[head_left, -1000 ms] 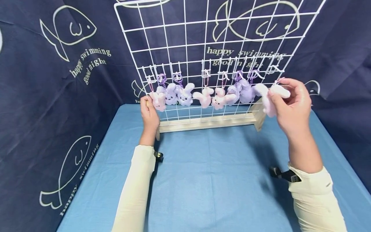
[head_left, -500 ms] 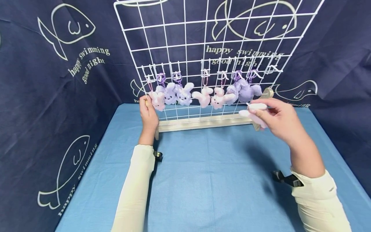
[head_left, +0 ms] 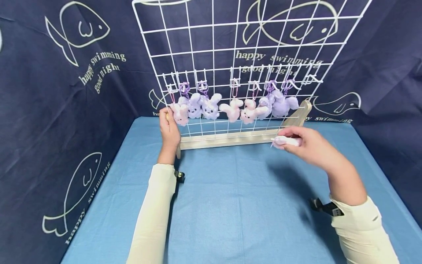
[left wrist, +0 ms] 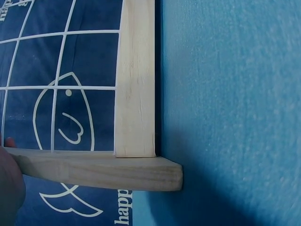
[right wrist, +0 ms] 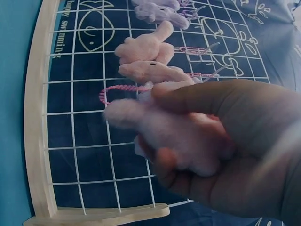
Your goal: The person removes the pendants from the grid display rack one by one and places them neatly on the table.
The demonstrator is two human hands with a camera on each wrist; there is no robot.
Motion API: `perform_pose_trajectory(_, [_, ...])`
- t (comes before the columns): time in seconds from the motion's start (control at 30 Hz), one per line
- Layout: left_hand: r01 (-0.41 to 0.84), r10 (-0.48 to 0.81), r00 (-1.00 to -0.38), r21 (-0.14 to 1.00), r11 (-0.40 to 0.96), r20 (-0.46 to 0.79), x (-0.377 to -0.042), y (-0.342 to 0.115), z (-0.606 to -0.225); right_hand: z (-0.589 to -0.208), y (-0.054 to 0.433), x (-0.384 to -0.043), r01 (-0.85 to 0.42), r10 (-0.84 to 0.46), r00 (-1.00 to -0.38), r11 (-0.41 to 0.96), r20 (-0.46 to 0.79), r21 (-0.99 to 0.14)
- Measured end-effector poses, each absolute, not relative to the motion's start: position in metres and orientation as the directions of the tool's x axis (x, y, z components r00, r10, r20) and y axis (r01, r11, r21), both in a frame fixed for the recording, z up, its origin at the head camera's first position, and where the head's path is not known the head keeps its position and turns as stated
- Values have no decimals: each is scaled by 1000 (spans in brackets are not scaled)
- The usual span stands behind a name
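Note:
My right hand (head_left: 314, 148) holds a pale pink plush bunny keychain (head_left: 286, 141) low in front of the rack's right end. In the right wrist view, thumb and fingers wrap round the plush bunny (right wrist: 174, 134), and its pink chain (right wrist: 117, 88) dangles free. My left hand (head_left: 170, 128) grips the left upright of the wooden stand (left wrist: 94, 172), at the edge of the white wire grid (head_left: 224, 47). On the grid's hooks hang several pink and lilac bunny keychains, among them a pink one (head_left: 249, 112) and a lilac one (head_left: 210, 106).
A wooden base bar (head_left: 227, 140) runs along the grid's foot on the blue cloth-covered table (head_left: 211, 205). At the right end is a wooden upright (head_left: 298, 115), with a white hook (head_left: 310, 79) above it. Dark fabric with fish drawings (head_left: 85, 25) surrounds the table.
My right hand has taken the pink plush bunny off the rightmost hook and moved it down and left, to near the base bar. The left hand keeps its grip on the stand.

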State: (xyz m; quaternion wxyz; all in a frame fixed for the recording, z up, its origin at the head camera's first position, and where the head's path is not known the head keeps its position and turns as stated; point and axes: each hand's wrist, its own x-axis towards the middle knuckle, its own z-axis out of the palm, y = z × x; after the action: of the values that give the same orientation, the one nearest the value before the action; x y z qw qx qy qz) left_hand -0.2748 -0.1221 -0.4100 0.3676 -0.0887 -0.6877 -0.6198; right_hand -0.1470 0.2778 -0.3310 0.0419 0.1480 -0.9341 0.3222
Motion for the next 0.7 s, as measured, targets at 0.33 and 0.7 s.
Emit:
perform_pose_trajectory(0.33, [589,-316,-709,776,224,630,-293,-130,-425,-356,281,-145,-363,-456,-889,749,-34,-554])
perform_pose_trajectory(0.7, [604,-297,-710,769,210,639,-295,-133,-431,-387,268,-144,-312,-396,-904,870,-163,-381])
